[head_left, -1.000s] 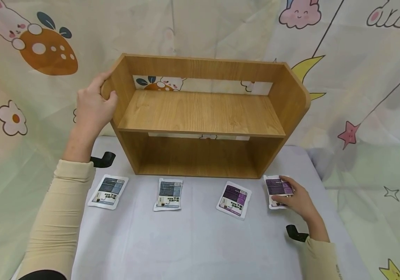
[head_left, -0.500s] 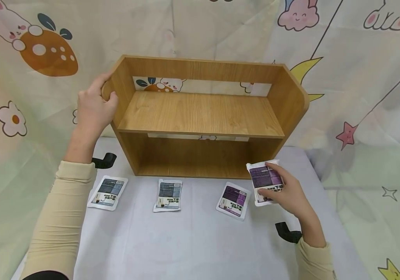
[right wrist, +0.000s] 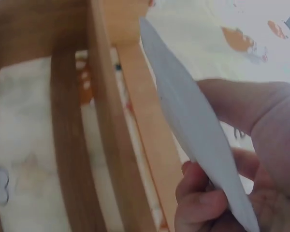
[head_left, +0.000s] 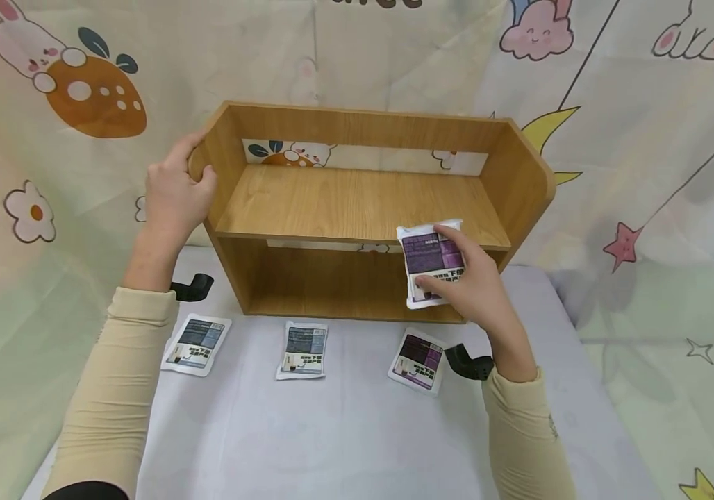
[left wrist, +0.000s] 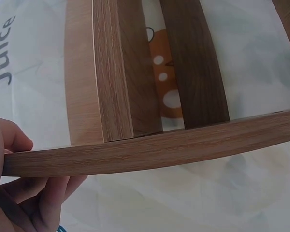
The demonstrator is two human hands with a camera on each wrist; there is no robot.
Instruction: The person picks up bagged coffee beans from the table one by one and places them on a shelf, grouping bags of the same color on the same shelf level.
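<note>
My right hand (head_left: 472, 281) pinches a white packet with a purple label (head_left: 432, 253) between thumb and fingers, raised in front of the wooden shelf (head_left: 357, 208). In the head view the packet overlaps the front edge of the middle board. The right wrist view shows the packet (right wrist: 188, 111) edge-on, thumb on one face and fingers on the other. My left hand (head_left: 178, 194) grips the upper left side panel of the shelf; in the left wrist view thumb and fingers lie on opposite faces of that panel (left wrist: 150, 150).
On the white table (head_left: 332, 437), in front of the shelf, lie a second purple-labelled packet (head_left: 417, 361), a blue-labelled packet (head_left: 303, 351) and another blue-labelled packet (head_left: 197, 345). A cartoon-printed cloth (head_left: 644, 173) hangs behind and at the sides.
My right hand has lifted the purple-labelled packet off the table's right side and carried it up and left to the shelf front. My left hand keeps its grip on the side panel.
</note>
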